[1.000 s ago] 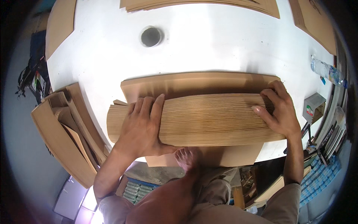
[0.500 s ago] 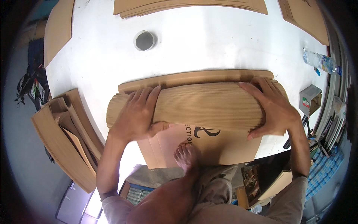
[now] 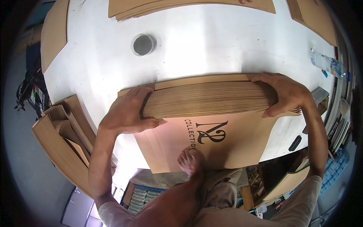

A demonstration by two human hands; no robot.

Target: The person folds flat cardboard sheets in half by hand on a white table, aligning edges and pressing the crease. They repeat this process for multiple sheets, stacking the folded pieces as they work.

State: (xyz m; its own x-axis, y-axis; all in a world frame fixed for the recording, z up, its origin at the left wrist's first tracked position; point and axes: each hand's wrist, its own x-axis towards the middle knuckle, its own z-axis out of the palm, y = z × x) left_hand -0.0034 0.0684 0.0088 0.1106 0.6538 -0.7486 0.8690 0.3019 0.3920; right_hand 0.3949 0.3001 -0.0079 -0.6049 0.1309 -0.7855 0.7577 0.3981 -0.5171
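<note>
A thick stack of brown cardboard sheets point(image 3: 208, 97) lies in front of me on the white table, its many edges showing as a ribbed band. The printed face of one sheet point(image 3: 242, 132) extends from it toward me. My left hand point(image 3: 128, 111) wraps the left end, fingers over the far side and thumb on the near edge. The right end is gripped the same way by my right hand point(image 3: 285, 94). Behind the band runs a raised cardboard strip point(image 3: 204, 78). A bare foot point(image 3: 190, 160) rests against the near part of the printed sheet.
A round hole point(image 3: 143, 45) opens in the table point(image 3: 189, 41). More cardboard point(image 3: 196, 8) lies at the far edge, with another person's fingertips point(image 3: 245, 1) there. Folded cardboard point(image 3: 62, 140) stands at left. A plastic bottle point(image 3: 329, 65) and black object point(image 3: 295, 143) are at right.
The ribbed band has narrowed and tilted away, uncovering more of the printed face. My right hand has shifted right and up slightly, and my left hand slightly left. Fingertips have appeared at the far edge.
</note>
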